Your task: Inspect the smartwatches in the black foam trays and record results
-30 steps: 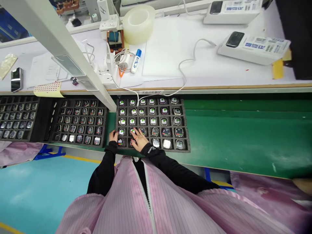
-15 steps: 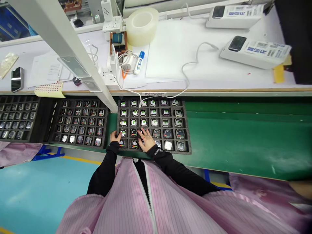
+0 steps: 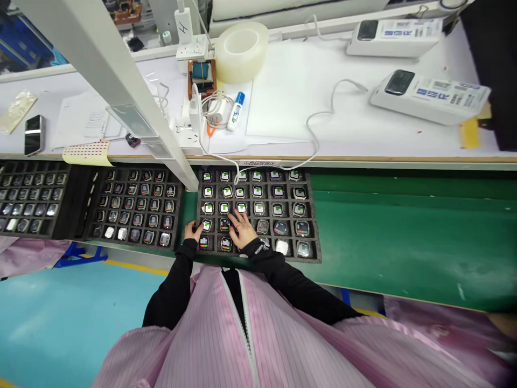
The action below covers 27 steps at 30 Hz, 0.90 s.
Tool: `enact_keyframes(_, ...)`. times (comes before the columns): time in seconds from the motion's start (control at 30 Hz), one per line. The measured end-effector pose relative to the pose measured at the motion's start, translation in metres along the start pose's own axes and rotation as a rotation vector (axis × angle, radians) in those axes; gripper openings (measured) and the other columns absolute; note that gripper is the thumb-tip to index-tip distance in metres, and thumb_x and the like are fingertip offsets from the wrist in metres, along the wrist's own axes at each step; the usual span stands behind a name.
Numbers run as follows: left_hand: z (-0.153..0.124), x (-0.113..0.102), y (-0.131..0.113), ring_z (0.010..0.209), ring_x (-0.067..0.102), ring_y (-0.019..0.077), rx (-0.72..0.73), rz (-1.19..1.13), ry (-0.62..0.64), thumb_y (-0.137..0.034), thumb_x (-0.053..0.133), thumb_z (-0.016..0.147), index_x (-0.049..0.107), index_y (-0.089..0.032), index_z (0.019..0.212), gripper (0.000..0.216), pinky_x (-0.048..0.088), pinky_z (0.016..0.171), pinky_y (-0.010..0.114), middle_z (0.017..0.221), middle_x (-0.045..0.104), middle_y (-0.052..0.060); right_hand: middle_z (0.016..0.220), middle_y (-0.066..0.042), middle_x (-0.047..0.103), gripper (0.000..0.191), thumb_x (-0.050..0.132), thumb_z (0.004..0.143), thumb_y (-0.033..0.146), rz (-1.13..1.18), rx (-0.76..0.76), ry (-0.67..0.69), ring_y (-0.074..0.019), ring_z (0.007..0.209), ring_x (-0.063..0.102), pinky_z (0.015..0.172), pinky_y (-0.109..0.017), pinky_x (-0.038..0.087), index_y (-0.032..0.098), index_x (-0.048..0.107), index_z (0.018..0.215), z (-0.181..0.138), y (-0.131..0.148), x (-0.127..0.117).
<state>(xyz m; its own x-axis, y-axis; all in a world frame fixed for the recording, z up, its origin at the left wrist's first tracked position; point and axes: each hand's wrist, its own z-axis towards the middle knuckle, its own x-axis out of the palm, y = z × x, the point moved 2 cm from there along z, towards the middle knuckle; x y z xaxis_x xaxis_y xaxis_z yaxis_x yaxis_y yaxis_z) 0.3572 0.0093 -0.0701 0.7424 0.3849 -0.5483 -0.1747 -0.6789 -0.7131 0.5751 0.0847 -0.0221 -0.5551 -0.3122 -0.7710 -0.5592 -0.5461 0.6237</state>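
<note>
Watches (image 3: 224, 207) occupy compartments of the foam tray (image 3: 315, 231). Left hand (image 3: 193, 231): at the tray's left edge, grip too small to tell. Right hand (image 3: 244, 232): fingers spread, over the tray's near half.

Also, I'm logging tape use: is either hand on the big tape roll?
No, the tape roll sits on the bench; left hand and right hand are at the compartmented tray.

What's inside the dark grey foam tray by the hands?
Small square watch faces sit inside the tray, some with green and white screens. Whatever lies beneath the right hand is covered; I can't see it.
</note>
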Motion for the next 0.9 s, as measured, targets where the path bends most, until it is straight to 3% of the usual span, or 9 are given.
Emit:
enact_keyframes(0.1, 0.002, 0.001, 0.003, 0.094, 0.055, 0.0189, 0.011, 0.015, -0.013, -0.034, 0.071, 0.066, 0.063, -0.014, 0.103, 0.043, 0.043, 0.091, 0.032, 0.098, 0.056, 0.009, 0.128, -0.019, 0.052, 0.050, 0.037, 0.086, 0.019, 0.007, -0.005, -0.005, -0.0245, 0.136, 0.027, 0.115, -0.052, 0.018, 0.004, 0.042, 0.134, 0.001, -0.001, 0.001)
enact_keyframes(0.3, 0.008, -0.001, 0.005, 0.096, 0.056, 0.0184, -0.066, -0.045, 0.026, -0.031, 0.063, 0.074, 0.065, -0.016, 0.098, 0.028, 0.042, 0.095, 0.032, 0.099, 0.058, 0.008, 0.127, -0.016, 0.053, 0.049, 0.035, 0.088, 0.019, -0.005, 0.014, -0.028, -0.0244, 0.135, 0.030, 0.115, -0.053, 0.020, 0.007, 0.043, 0.134, 0.004, -0.005, 0.003)
enact_keyframes(0.47, 0.017, 0.000, -0.011, 0.096, 0.057, 0.0193, -0.022, -0.024, 0.024, -0.032, 0.065, 0.073, 0.065, -0.016, 0.103, 0.034, 0.043, 0.093, 0.030, 0.103, 0.056, 0.009, 0.125, -0.019, 0.054, 0.051, 0.036, 0.088, 0.023, -0.010, 0.049, 0.025, -0.0261, 0.135, 0.029, 0.115, -0.052, 0.019, 0.001, 0.043, 0.133, 0.016, -0.004, 0.007)
enact_keyframes(0.73, 0.048, 0.026, -0.030, 0.098, 0.057, 0.0192, -0.004, -0.081, -0.009, -0.033, 0.067, 0.070, 0.061, -0.017, 0.106, 0.040, 0.044, 0.092, 0.031, 0.100, 0.062, 0.007, 0.125, -0.021, 0.054, 0.054, 0.036, 0.087, 0.023, -0.059, 0.000, 0.058, -0.0240, 0.139, 0.018, 0.117, -0.048, 0.016, -0.003, 0.038, 0.135, 0.033, 0.005, 0.017)
enact_keyframes(0.9, 0.046, 0.026, -0.036, 0.104, 0.056, 0.0223, -0.025, 0.016, -0.059, -0.039, 0.073, 0.065, 0.060, -0.016, 0.106, 0.049, 0.041, 0.096, 0.033, 0.106, 0.060, 0.009, 0.121, -0.020, 0.057, 0.059, 0.039, 0.083, 0.021, -0.065, -0.022, 0.103, -0.0247, 0.140, 0.014, 0.116, -0.051, 0.015, -0.003, 0.034, 0.138, 0.033, 0.007, 0.018)
